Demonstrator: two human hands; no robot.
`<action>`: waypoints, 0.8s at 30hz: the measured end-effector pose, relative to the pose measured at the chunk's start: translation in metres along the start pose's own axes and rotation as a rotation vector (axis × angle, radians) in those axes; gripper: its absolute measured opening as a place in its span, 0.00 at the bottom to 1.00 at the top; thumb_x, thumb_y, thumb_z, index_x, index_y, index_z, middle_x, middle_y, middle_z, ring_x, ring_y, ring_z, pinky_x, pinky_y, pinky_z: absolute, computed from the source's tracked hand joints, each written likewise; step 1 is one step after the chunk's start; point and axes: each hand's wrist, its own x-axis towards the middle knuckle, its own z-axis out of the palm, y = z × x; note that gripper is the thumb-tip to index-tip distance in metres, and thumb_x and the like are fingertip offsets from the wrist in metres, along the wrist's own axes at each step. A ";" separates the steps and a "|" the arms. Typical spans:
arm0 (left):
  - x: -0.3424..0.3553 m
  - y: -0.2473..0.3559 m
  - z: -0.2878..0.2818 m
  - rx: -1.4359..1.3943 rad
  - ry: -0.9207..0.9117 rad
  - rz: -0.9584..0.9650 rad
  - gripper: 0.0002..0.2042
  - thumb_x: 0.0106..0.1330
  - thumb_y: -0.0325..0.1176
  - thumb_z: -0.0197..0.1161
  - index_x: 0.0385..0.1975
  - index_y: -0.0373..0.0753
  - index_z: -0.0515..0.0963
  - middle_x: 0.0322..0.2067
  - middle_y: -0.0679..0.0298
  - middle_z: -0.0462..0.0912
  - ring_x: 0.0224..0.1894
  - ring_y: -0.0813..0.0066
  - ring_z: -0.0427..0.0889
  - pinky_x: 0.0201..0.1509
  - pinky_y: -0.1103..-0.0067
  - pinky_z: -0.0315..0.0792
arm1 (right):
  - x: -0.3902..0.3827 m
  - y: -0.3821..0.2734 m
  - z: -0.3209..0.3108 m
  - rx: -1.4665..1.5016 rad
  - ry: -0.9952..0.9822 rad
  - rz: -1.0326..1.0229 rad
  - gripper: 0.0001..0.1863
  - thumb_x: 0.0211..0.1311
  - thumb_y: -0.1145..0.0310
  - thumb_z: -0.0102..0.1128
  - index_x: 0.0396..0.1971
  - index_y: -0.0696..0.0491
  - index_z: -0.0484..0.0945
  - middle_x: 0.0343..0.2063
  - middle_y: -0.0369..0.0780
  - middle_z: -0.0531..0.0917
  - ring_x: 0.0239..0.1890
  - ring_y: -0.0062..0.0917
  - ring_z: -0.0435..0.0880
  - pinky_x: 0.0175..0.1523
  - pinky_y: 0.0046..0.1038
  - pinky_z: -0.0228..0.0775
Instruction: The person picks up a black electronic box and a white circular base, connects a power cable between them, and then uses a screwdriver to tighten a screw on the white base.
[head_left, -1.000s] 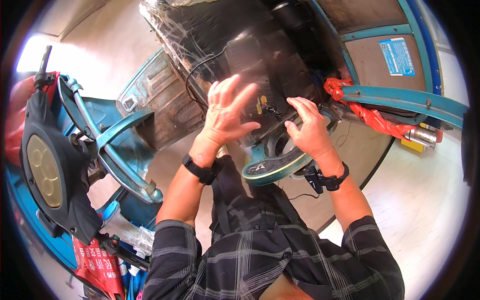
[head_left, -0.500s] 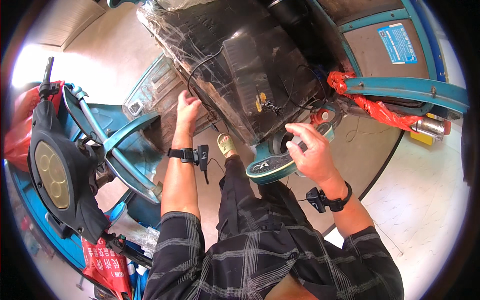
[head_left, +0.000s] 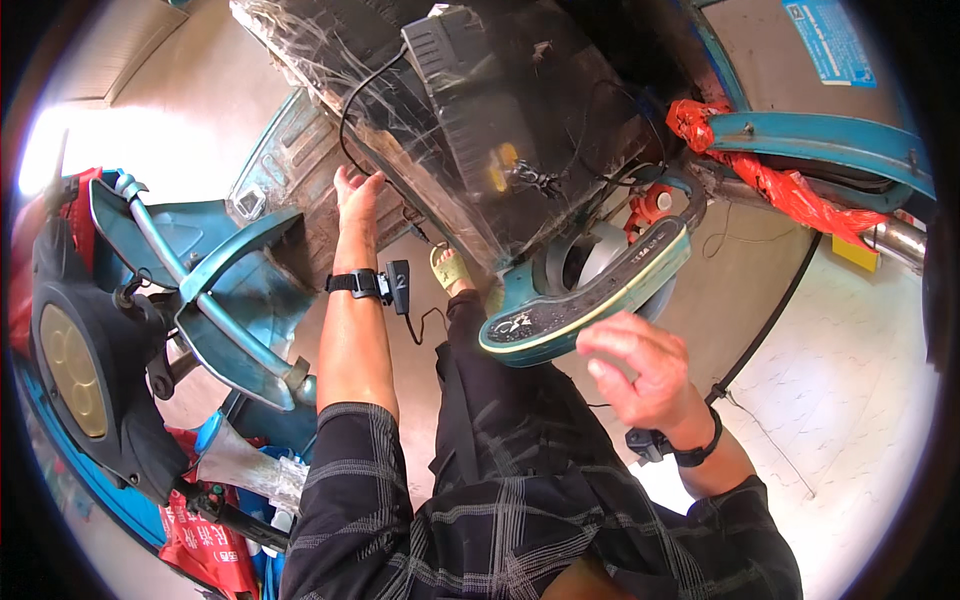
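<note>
My left hand [head_left: 358,197] reaches forward beside the large black box, its fingers apart and right by a black cable [head_left: 345,120]. Whether they touch the cable I cannot tell. That cable loops down from a ribbed black case [head_left: 470,125] lying on the plastic-wrapped black box [head_left: 385,95]. My right hand [head_left: 640,372] hovers at the near edge of a curved teal part [head_left: 590,300] with a black top and cream edging. Its fingers are half bent, thumb apart, with nothing seen between them. Each wrist wears a black strapped device.
At left stand a black headlight housing [head_left: 95,350] and a teal frame [head_left: 195,290]. Below them is a red printed bag [head_left: 205,545]. A teal bar [head_left: 820,145] wrapped in red plastic juts in from the right. A long black cord [head_left: 775,310] crosses the floor.
My right hand has drawn back toward me from above the curved teal part. My left hand has shifted slightly forward and left, closer to the cable loop. The whole view has shifted.
</note>
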 end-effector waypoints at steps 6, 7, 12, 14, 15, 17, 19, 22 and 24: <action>-0.015 -0.109 -0.002 0.102 -0.173 -0.173 0.28 0.58 0.27 0.63 0.60 0.35 0.64 0.48 0.58 0.77 0.49 0.71 0.76 0.52 0.75 0.70 | -0.025 0.015 0.010 0.272 -0.063 -0.147 0.15 0.45 0.84 0.62 0.37 0.61 0.79 0.31 0.44 0.82 0.29 0.32 0.83 0.34 0.30 0.77; -0.034 -0.115 0.016 -0.096 -0.298 -0.107 0.24 0.58 0.28 0.63 0.57 0.37 0.69 0.44 0.61 0.80 0.45 0.73 0.78 0.51 0.77 0.71 | -0.031 0.023 0.009 0.290 -0.059 -0.174 0.16 0.43 0.83 0.62 0.37 0.62 0.79 0.31 0.43 0.82 0.29 0.33 0.83 0.33 0.30 0.77; -0.054 -0.150 0.050 -0.217 -0.268 -0.251 0.14 0.60 0.34 0.63 0.45 0.39 0.77 0.34 0.66 0.82 0.36 0.76 0.80 0.41 0.79 0.73 | -0.068 0.049 0.004 0.371 -0.054 -0.148 0.17 0.43 0.81 0.63 0.38 0.61 0.79 0.32 0.43 0.82 0.29 0.34 0.82 0.33 0.31 0.76; -0.052 -0.160 0.056 -0.202 -0.248 -0.207 0.13 0.61 0.35 0.63 0.45 0.39 0.77 0.33 0.66 0.82 0.35 0.76 0.80 0.40 0.80 0.73 | -0.082 0.061 0.005 0.352 -0.055 -0.107 0.17 0.43 0.81 0.64 0.38 0.60 0.80 0.31 0.43 0.82 0.29 0.34 0.82 0.34 0.30 0.76; -0.054 -0.168 0.058 -0.194 -0.234 -0.181 0.13 0.61 0.35 0.63 0.44 0.40 0.77 0.33 0.66 0.82 0.35 0.76 0.80 0.40 0.80 0.73 | -0.088 0.067 0.005 0.326 -0.070 -0.070 0.16 0.44 0.80 0.64 0.38 0.59 0.80 0.31 0.43 0.82 0.29 0.34 0.82 0.34 0.30 0.76; -0.058 -0.180 0.062 -0.176 -0.214 -0.130 0.13 0.61 0.35 0.62 0.44 0.40 0.77 0.32 0.66 0.81 0.34 0.76 0.79 0.39 0.80 0.72 | -0.105 0.074 0.009 0.335 -0.049 -0.051 0.16 0.45 0.79 0.64 0.39 0.57 0.80 0.31 0.42 0.82 0.29 0.33 0.81 0.36 0.30 0.76; -0.054 -0.187 0.059 -0.161 -0.203 -0.089 0.12 0.62 0.35 0.62 0.43 0.40 0.77 0.31 0.67 0.81 0.34 0.77 0.79 0.38 0.80 0.72 | -0.116 0.082 0.016 0.300 -0.069 -0.003 0.16 0.45 0.78 0.64 0.39 0.56 0.80 0.31 0.41 0.82 0.30 0.32 0.81 0.36 0.29 0.76; -0.044 -0.194 0.058 -0.160 -0.221 -0.064 0.11 0.62 0.35 0.62 0.43 0.40 0.77 0.30 0.67 0.81 0.33 0.77 0.78 0.37 0.80 0.71 | -0.128 0.094 0.024 0.293 -0.065 0.029 0.15 0.45 0.79 0.63 0.38 0.55 0.81 0.30 0.40 0.83 0.29 0.31 0.81 0.37 0.29 0.76; -0.039 -0.201 0.063 -0.163 -0.245 -0.061 0.11 0.63 0.35 0.61 0.42 0.40 0.77 0.30 0.67 0.80 0.32 0.77 0.78 0.36 0.80 0.71 | -0.135 0.103 0.031 0.291 -0.079 0.057 0.15 0.45 0.79 0.63 0.38 0.55 0.81 0.30 0.39 0.83 0.29 0.31 0.81 0.37 0.29 0.76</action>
